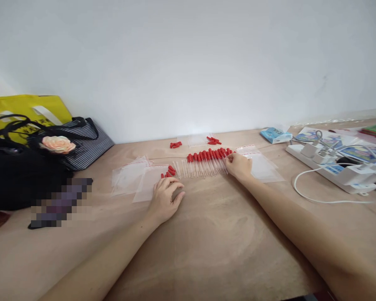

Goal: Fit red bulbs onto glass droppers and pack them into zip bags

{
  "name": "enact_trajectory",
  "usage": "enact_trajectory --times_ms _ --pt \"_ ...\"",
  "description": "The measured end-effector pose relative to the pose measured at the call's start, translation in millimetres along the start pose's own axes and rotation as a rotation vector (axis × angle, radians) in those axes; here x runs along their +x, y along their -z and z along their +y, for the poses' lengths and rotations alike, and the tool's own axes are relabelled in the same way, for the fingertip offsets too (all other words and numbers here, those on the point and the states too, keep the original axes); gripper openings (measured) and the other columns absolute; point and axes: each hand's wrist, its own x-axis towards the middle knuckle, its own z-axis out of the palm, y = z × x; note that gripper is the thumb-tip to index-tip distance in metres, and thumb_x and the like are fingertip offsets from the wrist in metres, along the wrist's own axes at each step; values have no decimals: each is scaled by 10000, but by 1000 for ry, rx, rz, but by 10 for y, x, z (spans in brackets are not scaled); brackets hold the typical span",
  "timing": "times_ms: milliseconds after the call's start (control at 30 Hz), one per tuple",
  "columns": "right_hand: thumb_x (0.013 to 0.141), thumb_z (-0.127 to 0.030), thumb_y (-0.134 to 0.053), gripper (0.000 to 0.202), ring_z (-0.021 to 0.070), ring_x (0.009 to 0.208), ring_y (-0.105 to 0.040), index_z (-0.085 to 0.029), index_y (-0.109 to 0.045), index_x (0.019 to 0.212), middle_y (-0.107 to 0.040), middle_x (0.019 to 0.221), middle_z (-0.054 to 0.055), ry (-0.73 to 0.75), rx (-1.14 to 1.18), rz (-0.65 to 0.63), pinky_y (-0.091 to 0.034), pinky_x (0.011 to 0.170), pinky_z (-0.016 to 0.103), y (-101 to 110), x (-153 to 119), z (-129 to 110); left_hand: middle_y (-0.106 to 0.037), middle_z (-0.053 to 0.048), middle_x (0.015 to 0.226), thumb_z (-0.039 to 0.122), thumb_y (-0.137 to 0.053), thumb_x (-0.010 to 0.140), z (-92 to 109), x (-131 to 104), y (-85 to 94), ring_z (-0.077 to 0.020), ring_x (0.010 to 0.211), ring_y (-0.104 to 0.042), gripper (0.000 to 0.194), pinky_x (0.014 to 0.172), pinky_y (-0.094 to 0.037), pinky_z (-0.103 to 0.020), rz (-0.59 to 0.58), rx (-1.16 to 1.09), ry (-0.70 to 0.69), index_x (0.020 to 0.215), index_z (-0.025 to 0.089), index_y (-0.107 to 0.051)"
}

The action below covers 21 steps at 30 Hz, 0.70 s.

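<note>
Side by side on the wooden table (207,234) lies a row of thin clear tubes (203,168), most topped with red rubber caps (208,155). The tubes at the row's left end have no caps. My right hand (239,165) is at the right end of the row, its fingers pinched round a capped tube. My left hand (166,198) rests on the table with fingers apart and curved, just below a few loose red caps (171,170). Two more small groups of red caps (176,145) lie farther back, one beside another batch of clear tubes (198,140).
Clear zip bags (130,175) lie left of the row and more bags (265,167) right. A power strip (332,169) with a white cable and a blue packet (275,135) are at right. Bags (84,142) and a blurred dark object (62,202) stand or lie at left.
</note>
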Motion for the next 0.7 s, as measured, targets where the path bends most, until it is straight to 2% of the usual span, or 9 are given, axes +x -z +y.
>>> enact_trajectory --times_ms 100,200,300,400,533,700 --pt "769 -338 -459 253 249 825 -564 -186 -630 878 -649 838 84 32 0 45 -276 766 396 -22 -8 4 -555 -44 890 220 -541 745 -7 12 8 -218 886 -502 63 787 -359 -376 4 16 32 796 205 -574" --pt "769 -350 -463 246 245 853 -546 -184 -621 857 -639 885 85 139 38 98 -270 766 393 -13 -82 -93 -553 -38 824 235 -538 745 -75 54 27 -217 838 -507 45 754 -368 -367 52 57 99 723 195 -541" --pt "770 -321 -464 204 216 827 -543 -194 -623 776 -644 827 60 306 102 44 -266 759 370 -27 -241 -341 -540 -30 761 259 -557 727 -213 102 55 -216 789 -505 104 736 -380 -363 119 95 192 673 191 -501" --pt "763 -319 -475 193 207 821 -539 -203 -621 711 -649 784 45 452 124 -56 -257 743 359 -93 -419 -662 -523 -35 757 284 -578 707 -360 122 84 -219 778 -505 129 726 -400 -360 109 87 261 701 185 -496" --pt "775 -320 -468 207 196 810 -543 -191 -620 722 -651 797 52 471 99 -84 -251 742 358 -208 -545 -996 -525 -54 846 335 -587 702 -469 104 104 -212 813 -522 222 724 -426 -343 42 24 308 828 170 -509" --pt "774 -336 -459 237 203 802 -555 -176 -633 753 -656 803 69 461 76 -101 -254 769 366 -264 -583 -1203 -526 -47 879 325 -563 723 -490 97 87 -197 816 -534 240 719 -435 -319 -5 33 296 908 174 -541"
